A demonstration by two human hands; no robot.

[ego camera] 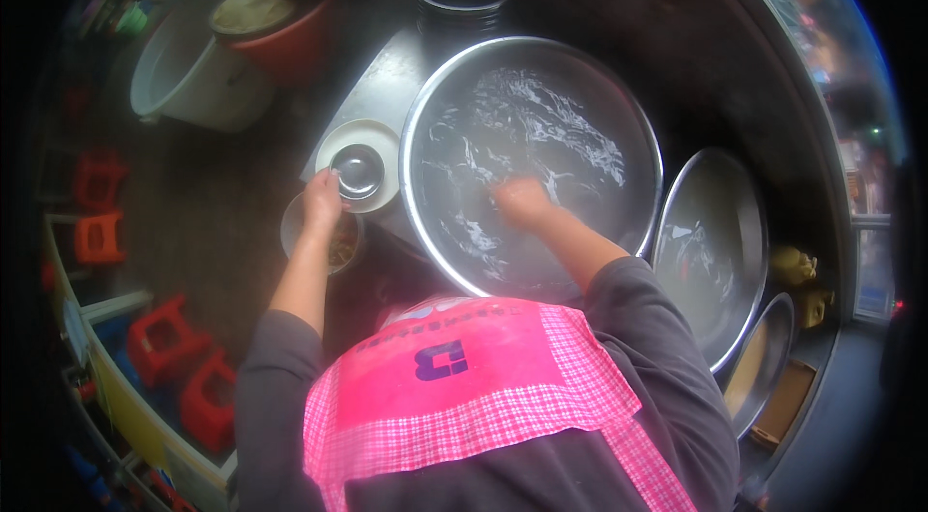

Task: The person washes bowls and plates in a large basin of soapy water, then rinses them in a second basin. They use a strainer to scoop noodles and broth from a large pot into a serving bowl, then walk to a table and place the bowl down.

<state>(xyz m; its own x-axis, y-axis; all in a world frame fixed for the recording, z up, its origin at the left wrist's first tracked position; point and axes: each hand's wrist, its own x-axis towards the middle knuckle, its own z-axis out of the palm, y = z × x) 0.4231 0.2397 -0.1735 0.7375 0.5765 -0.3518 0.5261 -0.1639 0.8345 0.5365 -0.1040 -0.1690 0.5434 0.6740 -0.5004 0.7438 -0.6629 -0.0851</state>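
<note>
My left hand [325, 199] grips the rim of a small metal bowl [359, 171]. The bowl is over a pale round dish [384, 138] at the edge of a metal surface; I cannot tell if the two touch. Below that hand is a bucket [291, 220] with food scraps visible inside. To the right stands a wide metal basin [415, 88] of water, its surface rippled. My right hand [523, 200] reaches into this basin, blurred, with its fingertips under the water. Whether those fingers hold anything is hidden.
A second metal basin with water [707, 258] stands to the right, with a smaller pan [761, 367] nearer me. Beyond the big basin is a dark stack of round metal containers [460, 1]. A white tub [163, 80], a red bucket [283, 51] and red stools [163, 341] are at left.
</note>
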